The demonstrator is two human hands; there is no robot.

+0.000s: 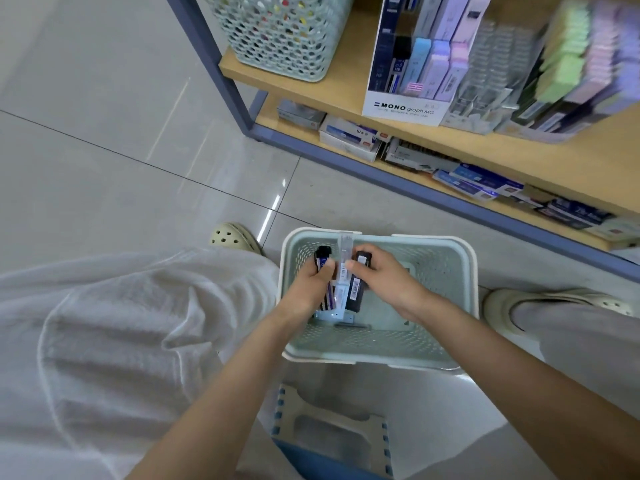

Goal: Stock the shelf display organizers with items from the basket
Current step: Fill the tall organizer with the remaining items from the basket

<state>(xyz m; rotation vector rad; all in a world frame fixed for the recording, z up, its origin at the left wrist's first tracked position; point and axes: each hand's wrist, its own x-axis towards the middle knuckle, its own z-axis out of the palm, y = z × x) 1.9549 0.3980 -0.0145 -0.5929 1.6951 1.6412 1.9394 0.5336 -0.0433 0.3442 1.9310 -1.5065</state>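
A pale green perforated basket point(436, 344) stands on the floor between my feet. Over it, my left hand point(313, 282) grips a bunch of slim packs point(341, 287), some dark, some clear with barcodes. My right hand point(381, 275) holds a black pack point(356, 292) right beside that bunch, its fingers curled round the pack's top. One or two flat items lie on the basket floor under my hands. On the wooden shelf above stands a white Mono graph display organizer point(408, 105) with pastel packs, and a clear organizer point(485, 81) to its right.
A second green basket point(280, 32) sits at the shelf's left end. Further right are stacked pastel packs point(581, 74). The lower shelf point(433, 171) holds flat boxes. A folding step stool point(329, 431) lies below me, my white-clad knee point(121, 323) at left.
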